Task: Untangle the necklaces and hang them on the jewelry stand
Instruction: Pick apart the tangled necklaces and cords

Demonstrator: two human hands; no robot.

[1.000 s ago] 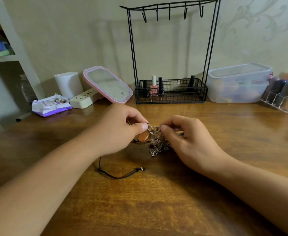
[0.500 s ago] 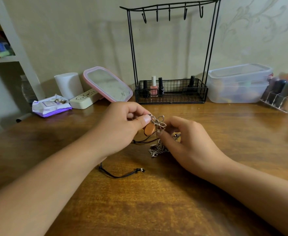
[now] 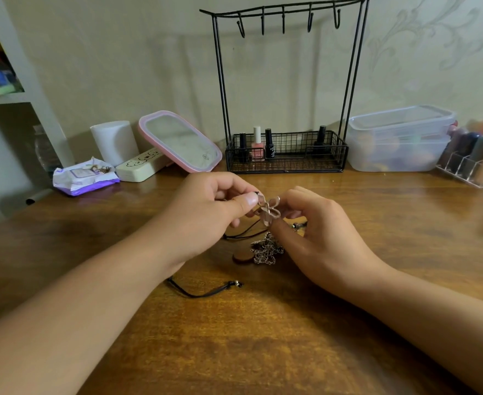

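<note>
Wooden table (image 3: 263,337); left hand (image 3: 206,215) and right hand (image 3: 314,238) both pinching bow pendant (image 3: 269,210), upright-ish; chain clump (image 3: 266,250) hanging straight down onto table.

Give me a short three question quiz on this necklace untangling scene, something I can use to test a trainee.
1. True or false: a necklace already hangs from the jewelry stand.
2. Which thing lies flat on the table below the hands? A) the brown round pendant B) a ring C) a nail polish bottle
3. Fill in: the left hand and the right hand both pinch the silver ____ pendant.

Key: 1 false, the hooks are bare. 2 A, beside the bunched silver chain. 3 flower.
</note>
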